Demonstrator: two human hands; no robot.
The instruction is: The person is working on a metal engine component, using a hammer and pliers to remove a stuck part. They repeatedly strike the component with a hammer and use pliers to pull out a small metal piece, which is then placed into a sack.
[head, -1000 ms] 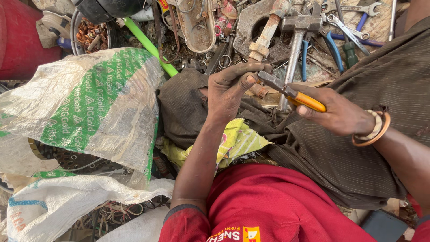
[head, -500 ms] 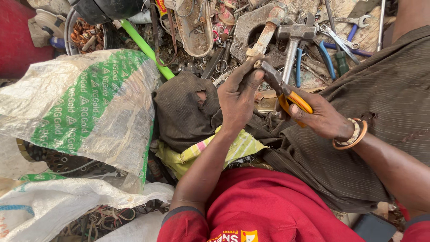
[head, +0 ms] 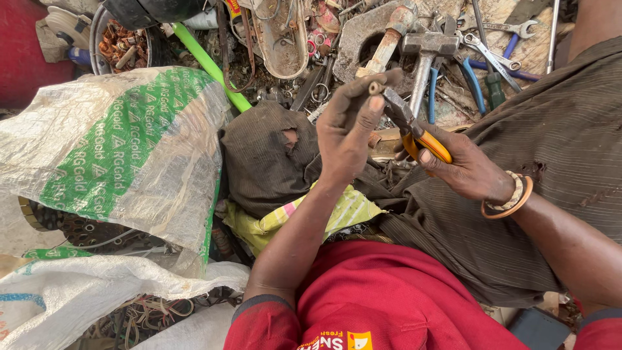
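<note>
My left hand (head: 350, 126) pinches a small tube-like metal piece (head: 375, 87) between thumb and fingertips, raised above my lap. My right hand (head: 463, 165) grips orange-handled pliers (head: 414, 126), whose jaws reach up to the small piece. A bangle and a beaded band sit on my right wrist. Both hands hover over the dark brown cloth (head: 272, 155) draped on my legs.
A white and green woven sack (head: 123, 155) lies at the left, with another white sack (head: 78, 291) below it. Ahead lie a hammer (head: 424, 55), spanners (head: 499, 29), blue-handled pliers (head: 470, 81), a green rod (head: 207, 65), a bowl of copper scrap (head: 120, 42) and mixed metal scrap.
Both hands have risen slightly and come closer to the camera. The left hand has turned the small piece up, and the pliers' jaws now meet it.
</note>
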